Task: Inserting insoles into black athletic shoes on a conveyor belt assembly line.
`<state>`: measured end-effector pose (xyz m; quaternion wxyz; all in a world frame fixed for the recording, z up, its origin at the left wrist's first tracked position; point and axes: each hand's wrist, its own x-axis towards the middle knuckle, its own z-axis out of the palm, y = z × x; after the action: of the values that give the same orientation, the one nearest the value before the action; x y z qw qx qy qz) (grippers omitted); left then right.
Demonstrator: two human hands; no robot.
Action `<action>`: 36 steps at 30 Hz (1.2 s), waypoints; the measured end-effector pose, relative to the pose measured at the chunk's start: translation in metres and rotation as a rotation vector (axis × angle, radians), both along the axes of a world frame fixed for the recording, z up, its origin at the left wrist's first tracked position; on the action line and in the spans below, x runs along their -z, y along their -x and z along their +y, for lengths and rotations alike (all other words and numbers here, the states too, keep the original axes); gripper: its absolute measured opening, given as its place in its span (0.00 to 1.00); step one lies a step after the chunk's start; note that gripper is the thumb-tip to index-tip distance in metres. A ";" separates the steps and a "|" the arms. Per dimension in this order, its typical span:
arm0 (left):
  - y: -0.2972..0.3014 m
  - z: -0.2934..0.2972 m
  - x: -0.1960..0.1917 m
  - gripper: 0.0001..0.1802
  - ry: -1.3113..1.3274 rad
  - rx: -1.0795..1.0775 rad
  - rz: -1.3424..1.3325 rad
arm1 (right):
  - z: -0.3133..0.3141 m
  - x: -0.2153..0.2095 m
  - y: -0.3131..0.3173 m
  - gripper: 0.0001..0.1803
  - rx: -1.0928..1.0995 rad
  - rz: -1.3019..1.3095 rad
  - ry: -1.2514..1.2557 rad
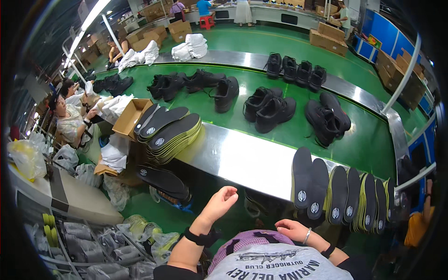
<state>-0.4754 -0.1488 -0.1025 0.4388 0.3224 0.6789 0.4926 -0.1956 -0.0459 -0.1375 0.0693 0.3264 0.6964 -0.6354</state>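
My left hand [220, 204] is raised in front of the metal ledge [245, 158], its fingers loosely bent and holding nothing that shows. Close to my waist, my right hand [293, 230] has its fingers loosely stretched to the left, with nothing seen in it. Black insoles with yellow-green undersides lie in a tall stack [175, 133] at the ledge's left part. More insole stacks [337, 193] line the ledge to the right, beyond my right hand. Left of my left hand, lower down, rests another pile of black insoles [163, 181].
Several black shoes [275, 112] stand on the green conveyor belt [298, 133] past the ledge. An open cardboard box [132, 116] sits by the left stack. Seated people [72, 116] handle white paper at the left. Bagged items [88, 242] fill a rack at lower left.
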 end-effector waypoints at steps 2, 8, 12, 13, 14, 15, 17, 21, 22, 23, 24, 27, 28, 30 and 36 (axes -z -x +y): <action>0.019 0.014 -0.011 0.18 0.011 0.036 0.034 | 0.016 0.006 0.020 0.17 -0.014 0.035 -0.013; 0.111 0.047 -0.067 0.21 0.125 0.153 0.231 | 0.053 0.032 0.091 0.18 -0.094 0.033 -0.206; 0.184 0.107 -0.106 0.21 0.150 0.228 0.400 | 0.071 0.054 0.109 0.19 -0.098 0.058 -0.426; 0.208 0.126 -0.112 0.20 0.151 0.251 0.426 | 0.073 0.061 0.113 0.19 -0.085 0.017 -0.503; 0.236 0.147 -0.114 0.19 0.164 0.245 0.476 | 0.074 0.064 0.117 0.20 -0.033 -0.043 -0.524; 0.265 0.167 -0.115 0.19 0.180 0.237 0.527 | 0.074 0.065 0.123 0.20 -0.021 -0.046 -0.517; 0.326 0.209 -0.106 0.19 0.273 0.144 0.668 | 0.078 0.068 0.139 0.22 0.045 -0.145 -0.768; 0.441 0.290 -0.070 0.21 0.435 0.055 1.041 | 0.082 0.069 0.161 0.31 0.089 -0.378 -0.891; 0.464 0.305 -0.059 0.21 0.474 0.065 1.108 | 0.085 0.085 0.158 0.32 0.088 -0.365 -0.850; 0.473 0.326 -0.052 0.21 0.533 0.079 1.104 | 0.085 0.089 0.155 0.32 0.102 -0.391 -0.832; 0.491 0.337 -0.037 0.21 0.530 0.045 1.117 | 0.083 0.092 0.156 0.32 0.088 -0.396 -0.882; 0.530 0.377 0.005 0.21 0.654 0.037 1.093 | 0.083 0.096 0.158 0.32 0.094 -0.440 -0.923; 0.535 0.386 0.016 0.21 0.707 0.016 1.123 | 0.084 0.095 0.159 0.32 0.067 -0.451 -0.944; 0.534 0.405 0.028 0.22 0.759 0.041 1.159 | 0.082 0.095 0.159 0.31 0.087 -0.514 -0.941; 0.583 0.417 0.078 0.34 0.583 -0.016 1.161 | 0.085 0.090 0.157 0.29 0.050 -0.460 -1.010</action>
<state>-1.0588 0.2687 -0.1810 0.0664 0.3988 0.9139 0.0370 -0.3528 0.0389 -0.2271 0.0395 0.4658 0.8734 -0.1365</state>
